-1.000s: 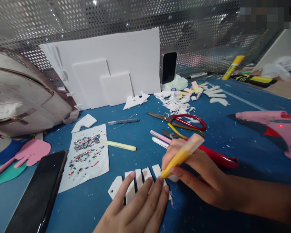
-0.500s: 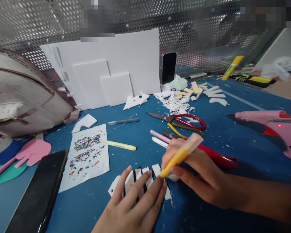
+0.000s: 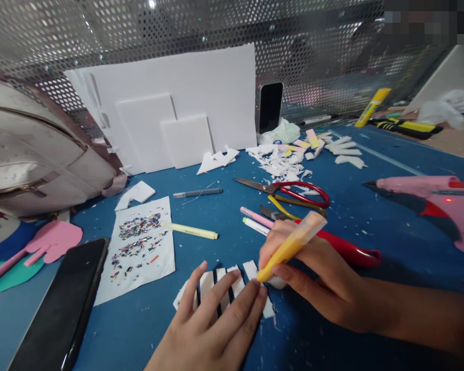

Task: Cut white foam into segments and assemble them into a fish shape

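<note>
My left hand [image 3: 212,324] lies flat with fingers spread on a white foam piece with dark stripes [image 3: 220,281] on the blue table. My right hand [image 3: 317,281] grips a yellow marker [image 3: 292,245], its tip down at the right end of the white piece. Just behind my right hand lie a red-handled tool [image 3: 344,250], a pink pen [image 3: 255,216] and a white pen [image 3: 255,226].
A black phone [image 3: 58,309] lies front left beside a paper sheet with confetti [image 3: 139,247] and a yellow pen [image 3: 191,231]. Red scissors [image 3: 290,190], foam scraps [image 3: 282,162], a pink glue gun [image 3: 436,198], white foam boards [image 3: 170,108] and a bag [image 3: 34,149] surround the work.
My left hand's fingers have slid slightly left and down over the striped piece, so more dark stripes show. The right hand and marker have barely moved.
</note>
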Demonstrator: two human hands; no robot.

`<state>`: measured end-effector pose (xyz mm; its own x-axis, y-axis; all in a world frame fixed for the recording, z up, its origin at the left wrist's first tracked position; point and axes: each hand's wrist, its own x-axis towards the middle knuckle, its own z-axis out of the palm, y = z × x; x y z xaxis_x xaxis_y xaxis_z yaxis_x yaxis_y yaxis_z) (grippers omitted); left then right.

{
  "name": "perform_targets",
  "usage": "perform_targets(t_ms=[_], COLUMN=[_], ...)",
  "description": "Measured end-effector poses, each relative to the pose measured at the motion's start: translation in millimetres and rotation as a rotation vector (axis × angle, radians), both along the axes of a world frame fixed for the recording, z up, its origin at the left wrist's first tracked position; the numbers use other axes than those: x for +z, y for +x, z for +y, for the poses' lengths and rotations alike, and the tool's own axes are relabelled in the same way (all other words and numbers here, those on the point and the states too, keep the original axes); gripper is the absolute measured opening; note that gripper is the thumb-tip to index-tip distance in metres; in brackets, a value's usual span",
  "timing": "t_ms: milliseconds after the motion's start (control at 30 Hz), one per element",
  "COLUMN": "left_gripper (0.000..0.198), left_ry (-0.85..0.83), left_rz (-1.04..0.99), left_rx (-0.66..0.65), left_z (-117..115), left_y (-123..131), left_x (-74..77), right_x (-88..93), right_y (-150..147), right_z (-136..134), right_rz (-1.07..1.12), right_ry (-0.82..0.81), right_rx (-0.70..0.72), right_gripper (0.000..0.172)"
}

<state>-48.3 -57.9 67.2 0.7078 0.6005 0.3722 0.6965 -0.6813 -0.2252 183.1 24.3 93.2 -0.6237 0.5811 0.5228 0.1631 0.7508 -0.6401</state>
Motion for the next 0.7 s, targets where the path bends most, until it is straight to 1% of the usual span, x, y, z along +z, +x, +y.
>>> perform_targets(t_ms=[267, 700], left_gripper=[0.041, 0.040], left_ry=[-0.037, -0.079], left_rz=[-0.030, -0.055], left_rx=[0.006, -0.011], left_z=[0.7, 2.3], left_y=[-0.5, 0.0], left_x=[1.8, 4.8], right_x=[0.5, 1.1], right_y=[0.2, -0.1], right_z=[1.9, 0.8], right_rz=[-0.007, 0.004], right_ry=[-0.032, -0.028], right_rx=[0.019, 0.026], right_gripper=[0.008, 0.013])
